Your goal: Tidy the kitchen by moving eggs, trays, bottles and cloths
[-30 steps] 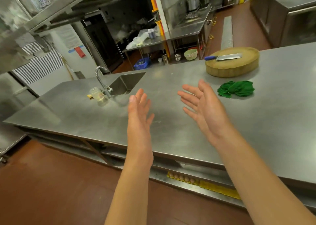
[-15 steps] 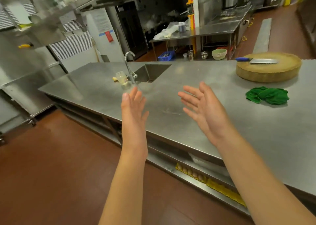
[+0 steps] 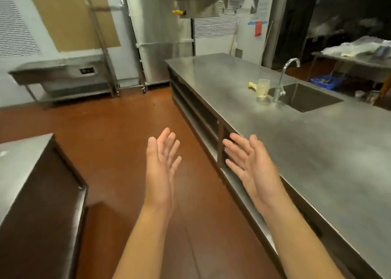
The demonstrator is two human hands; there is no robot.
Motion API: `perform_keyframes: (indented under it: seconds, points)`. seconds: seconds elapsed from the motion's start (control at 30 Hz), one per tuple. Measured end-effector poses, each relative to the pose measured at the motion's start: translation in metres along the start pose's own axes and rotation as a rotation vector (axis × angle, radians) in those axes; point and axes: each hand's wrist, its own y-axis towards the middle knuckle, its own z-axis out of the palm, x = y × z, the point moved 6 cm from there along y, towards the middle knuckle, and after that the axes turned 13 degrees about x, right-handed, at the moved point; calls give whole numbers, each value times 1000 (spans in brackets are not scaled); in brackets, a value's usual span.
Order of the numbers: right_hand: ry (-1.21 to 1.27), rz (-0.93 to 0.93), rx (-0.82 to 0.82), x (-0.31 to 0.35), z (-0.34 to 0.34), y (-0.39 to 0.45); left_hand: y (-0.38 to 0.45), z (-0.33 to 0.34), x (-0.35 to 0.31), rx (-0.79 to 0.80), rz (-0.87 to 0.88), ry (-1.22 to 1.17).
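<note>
My left hand [image 3: 161, 168] and my right hand [image 3: 251, 166] are raised in front of me, palms facing each other, fingers spread, both holding nothing. The left hand hovers over the red-brown floor; the right hand is at the near edge of the long steel counter [image 3: 306, 143]. On that counter a clear plastic cup [image 3: 263, 89] stands beside the faucet [image 3: 283, 79], with a small yellow scrap [image 3: 252, 85] just behind it. No eggs, trays, bottles or cloths show in this view.
A sink [image 3: 304, 97] is set into the counter at right. Open shelves [image 3: 198, 113] run under the counter. A second steel unit [image 3: 23, 168] stands at near left, a low steel cart [image 3: 63, 77] and a tall steel cabinet [image 3: 160, 37] against the far wall. A blue crate [image 3: 326, 81] sits at far right.
The view has swung left: the chopping board, cleaver and green cloth have left the frame, and the aisle floor and far wall now show. Both hands stay open and raised.
</note>
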Motion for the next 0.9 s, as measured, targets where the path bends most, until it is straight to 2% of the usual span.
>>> perform_keyframes:
  seconds: [0.23, 0.47, 0.7, 0.9]
  points:
    - [-55, 36, 274, -42, 147, 82, 1, -146, -36, -228, 69, 69]
    - [-45, 85, 518, -80, 257, 140, -12, -245, -57, -480, 129, 73]
    - [122, 192, 708, -122, 314, 224, 20, -311, -54, -646, 147, 116]
    - [151, 202, 728, -132, 310, 350, 129, -338, -37, -674, 126, 151]
